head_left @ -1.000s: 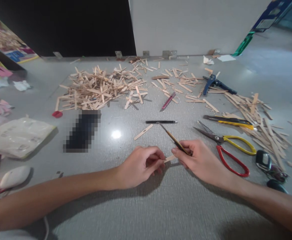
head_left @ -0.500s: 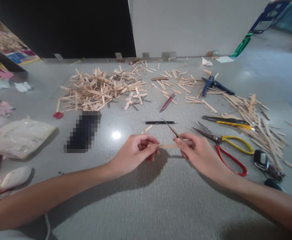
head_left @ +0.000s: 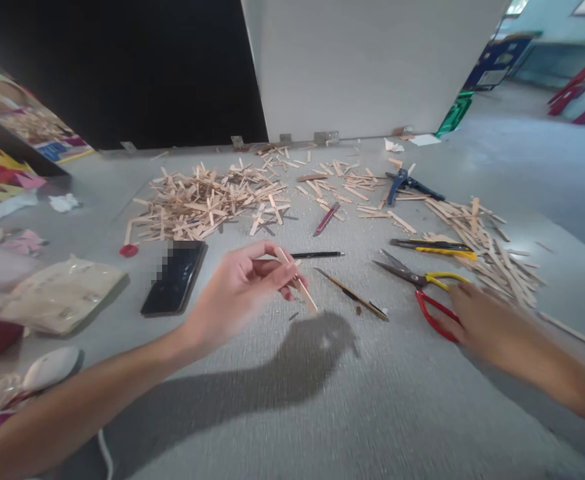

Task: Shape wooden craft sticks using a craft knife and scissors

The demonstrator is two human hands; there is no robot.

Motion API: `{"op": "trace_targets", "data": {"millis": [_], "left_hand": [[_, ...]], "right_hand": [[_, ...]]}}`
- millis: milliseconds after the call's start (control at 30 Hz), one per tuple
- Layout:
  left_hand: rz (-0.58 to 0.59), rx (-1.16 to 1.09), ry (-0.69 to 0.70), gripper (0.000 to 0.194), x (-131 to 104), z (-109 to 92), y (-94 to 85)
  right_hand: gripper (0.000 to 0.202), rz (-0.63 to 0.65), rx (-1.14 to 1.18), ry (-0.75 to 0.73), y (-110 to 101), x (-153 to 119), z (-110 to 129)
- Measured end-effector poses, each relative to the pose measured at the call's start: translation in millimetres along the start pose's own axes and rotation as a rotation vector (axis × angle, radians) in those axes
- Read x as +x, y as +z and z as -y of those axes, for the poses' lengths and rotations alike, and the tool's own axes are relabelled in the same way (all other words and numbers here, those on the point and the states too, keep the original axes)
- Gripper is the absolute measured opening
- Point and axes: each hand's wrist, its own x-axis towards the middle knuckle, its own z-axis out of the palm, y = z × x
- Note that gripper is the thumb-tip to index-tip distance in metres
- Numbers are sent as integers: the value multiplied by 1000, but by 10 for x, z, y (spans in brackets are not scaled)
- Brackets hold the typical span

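The right hand (head_left: 492,327) has half-curled fingers at the red-and-yellow-handled metal scissors (head_left: 417,279), too blurred to tell whether they grip; well left of those fingers, the left hand (head_left: 242,287) pinches a flat, pale wooden stick (head_left: 305,293) above the grey bench (head_left: 387,413). Picking up the scissors seems the step in hand, calling for a secure hold on both loops.

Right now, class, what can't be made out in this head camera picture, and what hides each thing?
In the head view:
Wooden stick: its middle is hidden by the left hand.
Scissors: partly covered by the blurred right hand, whose grip can't be told.
Phone: pixelation covers its upper left corner.
White cord: its lower end is cut off by the bottom edge.
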Motion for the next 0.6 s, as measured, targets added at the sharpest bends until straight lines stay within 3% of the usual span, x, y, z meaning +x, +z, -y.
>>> {"op": "trace_targets", "data": {"millis": [100, 300, 467, 533, 600], "left_hand": [[29, -45, 23, 26, 14, -82, 50], [39, -148, -35, 22, 38, -254, 175], [113, -318, -161, 19, 76, -239, 223], [112, -300, -129, 7, 79, -227, 221], [109, -244, -76, 11, 65, -235, 216]], "right_hand": [[25, -29, 96, 12, 111, -161, -70], [33, -122, 122, 54, 44, -144, 133], [21, -7, 297, 68, -20, -43, 73], [18, 20, 347, 75, -20, -22, 40], [16, 30, 355, 84, -15, -5, 33]]}}
